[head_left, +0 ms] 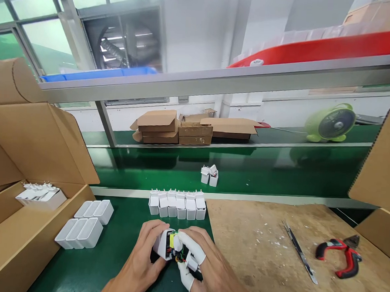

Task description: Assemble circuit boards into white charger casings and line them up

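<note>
My left hand (145, 256) is closed around a white plastic charger housing (160, 244), its open side turned to the right. In my right hand (208, 264), which wears white finger cots on thumb and forefinger, is a small circuit board (178, 249) with a yellow part and thin wires. The board sits at the housing's mouth; how far it reaches inside I cannot tell. A white plug piece (192, 262) shows beside the right fingers. Just beyond my hands stands a row of white chargers (177, 205) with plug pins up.
Empty white housings (81, 233) stand at left beside an open cardboard box (47, 225) holding more chargers (43, 197). On the wooden board (248, 249) lie tweezers (300, 251) and red-black cutters (341, 256). Two chargers (209, 176) and a green fan (331, 122) are farther back.
</note>
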The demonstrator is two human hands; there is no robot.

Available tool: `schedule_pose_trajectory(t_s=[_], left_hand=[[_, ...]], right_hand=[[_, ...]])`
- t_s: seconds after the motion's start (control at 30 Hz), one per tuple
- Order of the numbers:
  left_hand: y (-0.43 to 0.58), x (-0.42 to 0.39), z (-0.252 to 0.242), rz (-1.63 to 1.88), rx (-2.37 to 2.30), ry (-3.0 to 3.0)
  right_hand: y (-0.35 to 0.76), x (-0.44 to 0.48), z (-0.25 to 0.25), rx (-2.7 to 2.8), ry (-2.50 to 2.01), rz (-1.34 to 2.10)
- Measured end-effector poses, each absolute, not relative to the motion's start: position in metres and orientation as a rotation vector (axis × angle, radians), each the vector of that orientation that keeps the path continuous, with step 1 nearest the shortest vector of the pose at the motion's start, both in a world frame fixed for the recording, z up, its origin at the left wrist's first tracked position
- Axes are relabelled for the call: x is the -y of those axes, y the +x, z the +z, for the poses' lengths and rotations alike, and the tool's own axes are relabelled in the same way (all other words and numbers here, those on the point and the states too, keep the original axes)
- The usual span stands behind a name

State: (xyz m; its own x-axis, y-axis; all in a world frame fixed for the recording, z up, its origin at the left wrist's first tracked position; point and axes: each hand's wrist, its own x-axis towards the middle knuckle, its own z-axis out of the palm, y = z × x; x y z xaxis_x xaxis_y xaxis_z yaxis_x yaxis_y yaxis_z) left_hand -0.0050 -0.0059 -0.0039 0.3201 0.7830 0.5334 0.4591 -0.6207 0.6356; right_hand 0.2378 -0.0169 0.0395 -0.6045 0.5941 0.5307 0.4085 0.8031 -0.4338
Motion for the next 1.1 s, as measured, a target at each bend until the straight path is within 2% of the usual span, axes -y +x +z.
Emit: schedule_pose_trajectory(t_s=[0.37,0.73,1.1], left_hand=[[-0.0038,0.0094,0.0001,1.212,-1.073,2.215],[-0.0039,0.0093,0.0026,1.224,-1.093,2.211],[-0.0019,0.0091,0.0020,1.269,-1.093,2.267]], right_hand=[[0.2354,0.0201,0.0396,2.266,-0.830,0.580],[0.2321,0.0242,0.0461,2.296,-0.856,0.358],[0.2378,0.0221,0.0374,2.307,-0.896,0.494]])
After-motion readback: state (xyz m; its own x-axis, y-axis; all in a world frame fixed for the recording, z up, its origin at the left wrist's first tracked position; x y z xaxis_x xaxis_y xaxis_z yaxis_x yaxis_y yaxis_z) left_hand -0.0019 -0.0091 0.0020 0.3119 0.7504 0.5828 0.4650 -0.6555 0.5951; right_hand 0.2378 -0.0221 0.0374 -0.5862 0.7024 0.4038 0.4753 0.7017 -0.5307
